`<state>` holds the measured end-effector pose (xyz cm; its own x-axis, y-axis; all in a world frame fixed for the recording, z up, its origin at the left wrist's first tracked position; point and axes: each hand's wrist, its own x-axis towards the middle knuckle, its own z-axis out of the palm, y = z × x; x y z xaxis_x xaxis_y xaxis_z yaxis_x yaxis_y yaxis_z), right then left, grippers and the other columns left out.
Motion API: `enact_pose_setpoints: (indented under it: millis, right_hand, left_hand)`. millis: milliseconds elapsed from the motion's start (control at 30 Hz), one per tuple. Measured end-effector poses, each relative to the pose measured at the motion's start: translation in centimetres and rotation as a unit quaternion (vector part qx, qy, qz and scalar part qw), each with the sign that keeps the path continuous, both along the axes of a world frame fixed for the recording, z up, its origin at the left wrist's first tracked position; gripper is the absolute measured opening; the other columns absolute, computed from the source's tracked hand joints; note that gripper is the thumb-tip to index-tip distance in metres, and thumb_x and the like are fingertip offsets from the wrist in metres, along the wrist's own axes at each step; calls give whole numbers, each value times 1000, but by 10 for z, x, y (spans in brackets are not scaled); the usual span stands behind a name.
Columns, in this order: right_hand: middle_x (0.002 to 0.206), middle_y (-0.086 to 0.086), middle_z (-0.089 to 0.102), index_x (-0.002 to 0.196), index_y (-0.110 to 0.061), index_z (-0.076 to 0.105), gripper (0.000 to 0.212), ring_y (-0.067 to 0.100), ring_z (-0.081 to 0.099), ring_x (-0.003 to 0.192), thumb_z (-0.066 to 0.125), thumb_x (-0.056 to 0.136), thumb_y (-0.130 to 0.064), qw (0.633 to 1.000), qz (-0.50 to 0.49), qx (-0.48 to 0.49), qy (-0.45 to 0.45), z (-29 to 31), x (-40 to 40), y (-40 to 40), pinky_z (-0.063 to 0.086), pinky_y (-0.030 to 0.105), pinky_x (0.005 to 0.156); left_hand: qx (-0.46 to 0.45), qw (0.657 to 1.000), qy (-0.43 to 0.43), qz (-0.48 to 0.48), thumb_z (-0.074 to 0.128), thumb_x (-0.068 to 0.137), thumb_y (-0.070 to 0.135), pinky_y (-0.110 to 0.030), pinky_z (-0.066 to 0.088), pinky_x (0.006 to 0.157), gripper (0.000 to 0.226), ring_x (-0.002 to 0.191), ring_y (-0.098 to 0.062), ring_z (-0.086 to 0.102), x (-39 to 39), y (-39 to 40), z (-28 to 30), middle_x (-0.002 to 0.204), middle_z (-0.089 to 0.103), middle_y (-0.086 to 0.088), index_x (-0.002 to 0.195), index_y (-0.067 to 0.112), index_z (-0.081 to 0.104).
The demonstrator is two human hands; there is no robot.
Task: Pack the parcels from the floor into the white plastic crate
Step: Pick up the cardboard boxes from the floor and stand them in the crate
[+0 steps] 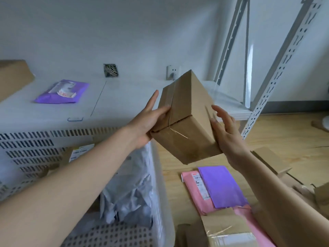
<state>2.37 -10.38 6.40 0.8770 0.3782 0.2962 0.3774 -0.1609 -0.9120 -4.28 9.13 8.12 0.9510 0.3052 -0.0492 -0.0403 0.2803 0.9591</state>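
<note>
A taped brown cardboard box [187,118] is held in the air, tilted, between both hands. My left hand [149,120] presses its left side, fingers spread. My right hand [226,134] supports its right and lower side. The box hangs over the right wall of the white plastic crate [158,175], which fills the lower left. Inside the crate lie a grey plastic mailer [130,189] and a labelled cardboard parcel [80,152]. On the wooden floor to the right lie a purple mailer [220,186] on top of a pink mailer [195,193].
A white platform [115,104] behind the crate carries a purple parcel [64,91] and a brown box [12,77]. A grey metal shelf frame [267,97] stands at the right. More cardboard boxes [229,232] and flattened pieces [267,159] lie on the floor.
</note>
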Motion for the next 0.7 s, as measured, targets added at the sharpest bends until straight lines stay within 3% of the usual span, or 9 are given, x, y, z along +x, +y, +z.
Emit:
enact_pose_setpoints:
  millis: [100, 167, 267, 400, 467, 533, 567, 633, 700]
  right_hand:
    - [122, 8, 45, 119, -57, 31, 41, 24, 48, 112, 38, 98, -23, 1000, 23, -17, -9, 11, -32, 41, 39, 47, 102]
    - [115, 9, 53, 126, -58, 26, 43, 24, 57, 104, 39, 97, -30, 999, 52, -1, 15, 18, -49, 65, 47, 48, 91]
    - [104, -32, 55, 137, -56, 16, 51, -12, 58, 91, 39, 92, -48, 990, 108, 49, 83, 23, -69, 96, 46, 25, 77]
    - [97, -32, 59, 134, -58, 18, 60, -1, 65, 93, 52, 88, -43, 976, 141, 112, 126, 17, -86, 123, 55, 28, 78]
    - [98, -18, 65, 127, -66, 21, 60, 10, 67, 94, 52, 91, -31, 973, 147, 113, 138, 12, -92, 130, 56, 32, 77]
    - [103, -15, 63, 118, -71, 25, 58, 5, 68, 89, 49, 94, -24, 973, 166, 97, 125, 9, -99, 138, 55, 23, 68]
    - [101, -16, 62, 115, -71, 29, 56, 1, 67, 85, 48, 94, -23, 973, 172, 94, 123, 6, -102, 143, 54, 18, 68]
    - [94, -17, 63, 112, -69, 34, 53, 2, 68, 81, 50, 93, -23, 973, 178, 85, 124, 2, -107, 153, 54, 16, 71]
    - [81, -13, 68, 110, -69, 38, 50, 9, 68, 78, 55, 90, -26, 972, 187, 77, 118, -2, -113, 162, 55, 21, 71]
  left_hand:
    - [-36, 999, -22, 2, 55, 92, 22, -24, 54, 54, 58, 78, -13, 72, -27, 29, 6, 97, 74, 4, 137, 50, 31]
    - [-36, 999, -27, 8, 55, 92, 20, -27, 55, 55, 56, 78, -14, 72, -43, 45, 9, 103, 72, 2, 136, 49, 34]
    - [-14, 999, -37, 23, 53, 94, 19, -28, 56, 58, 52, 78, -15, 71, -60, 67, 9, 101, 72, 1, 130, 52, 38]
    - [-8, 998, -45, 54, 42, 98, 29, -14, 41, 41, 39, 44, -7, 55, -85, 96, 5, 93, 68, 11, 129, 53, 40]
    - [42, 997, -30, 53, 44, 98, 27, -17, 51, 50, 44, 62, -6, 65, -97, 106, -1, 101, 68, 11, 132, 53, 37]
    - [120, 992, -14, 43, 52, 90, 38, -28, 51, 89, 52, 106, -9, 60, -107, 112, -7, 129, 57, 12, 133, 58, 30]
    - [145, 989, -9, 35, 55, 82, 46, -29, 44, 97, 60, 119, -9, 49, -112, 115, -9, 142, 44, 12, 133, 61, 26]
    - [172, 985, -1, 26, 59, 66, 58, -19, 37, 92, 82, 124, -1, 33, -119, 120, -11, 151, 25, 12, 136, 61, 15]
    - [189, 981, 37, 37, 59, 53, 69, -28, 32, 97, 105, 128, -5, 27, -126, 128, -12, 155, 18, 9, 138, 59, -2]
